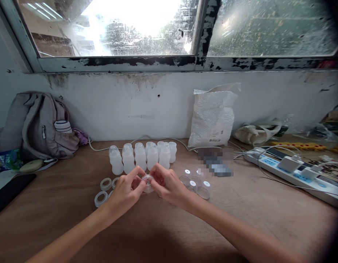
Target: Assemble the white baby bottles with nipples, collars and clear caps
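Between my left hand (131, 184) and my right hand (166, 184) is a small, round, translucent bottle ring (148, 188), pinched in the fingertips of both. A clear part shows in its middle, too small to make out exactly. Just beyond my hands stands a group of frosted baby bottles (129, 159), several with clear domed tops. White screw rings (100, 198) lie beside my left hand, which partly covers some of them. Clear round caps (203, 192) with white dots sit on the table right of my right hand.
A white plastic bag (212, 117) leans against the wall behind the bottles. On the right lies a long power strip (297, 176) with plugs and cables. At the left are a grey backpack (40, 124) and a black flat object (12, 193) at the brown table's (147, 233) edge.
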Motion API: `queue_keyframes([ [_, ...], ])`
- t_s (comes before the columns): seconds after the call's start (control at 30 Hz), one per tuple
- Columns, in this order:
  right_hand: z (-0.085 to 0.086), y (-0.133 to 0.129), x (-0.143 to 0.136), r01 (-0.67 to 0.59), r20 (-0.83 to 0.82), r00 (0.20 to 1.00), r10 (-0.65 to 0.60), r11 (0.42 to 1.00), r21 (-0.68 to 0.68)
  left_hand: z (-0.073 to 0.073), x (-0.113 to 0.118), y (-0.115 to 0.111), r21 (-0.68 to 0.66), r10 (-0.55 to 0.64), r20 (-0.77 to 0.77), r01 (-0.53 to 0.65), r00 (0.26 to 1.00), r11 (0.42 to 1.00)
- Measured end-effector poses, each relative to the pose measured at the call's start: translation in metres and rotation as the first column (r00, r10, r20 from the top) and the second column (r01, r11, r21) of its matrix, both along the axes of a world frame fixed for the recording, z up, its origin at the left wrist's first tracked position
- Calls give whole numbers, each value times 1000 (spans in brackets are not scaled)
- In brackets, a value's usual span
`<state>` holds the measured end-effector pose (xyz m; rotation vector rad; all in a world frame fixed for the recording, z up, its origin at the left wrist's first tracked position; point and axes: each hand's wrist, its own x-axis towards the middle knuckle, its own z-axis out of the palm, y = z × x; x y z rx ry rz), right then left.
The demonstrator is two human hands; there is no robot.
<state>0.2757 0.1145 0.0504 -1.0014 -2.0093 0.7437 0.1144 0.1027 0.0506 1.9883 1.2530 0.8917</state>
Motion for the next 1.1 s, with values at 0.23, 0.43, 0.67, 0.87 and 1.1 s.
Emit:
queue_keyframes([
  [0.23, 2, -1, 1, -21, 11, 1000, 21, 1000, -8, 0, -1, 0, -43, -21, 19, 22, 1000, 999],
  [0.43, 7, -1, 3, -8, 1, 1000, 8, 1000, -16, 7, -2, -1, -100, -45, 69, 51, 997, 994],
  [0.67, 9, -3, 2, -49, -2, 999, 49, 998, -30, 5, -1, -2, -62, -54, 38, 56, 998, 997],
  [0.87, 9, -4, 1, -61, -13, 998, 60, 995, -75, 2, 0, -2, -22, -38, -20, 38, 999, 999],
  [1.1, 1, -1, 0, -59, -8, 998, 59, 997, -56, 1, 1, -3, 10, -13, -73, 13, 997, 1000],
])
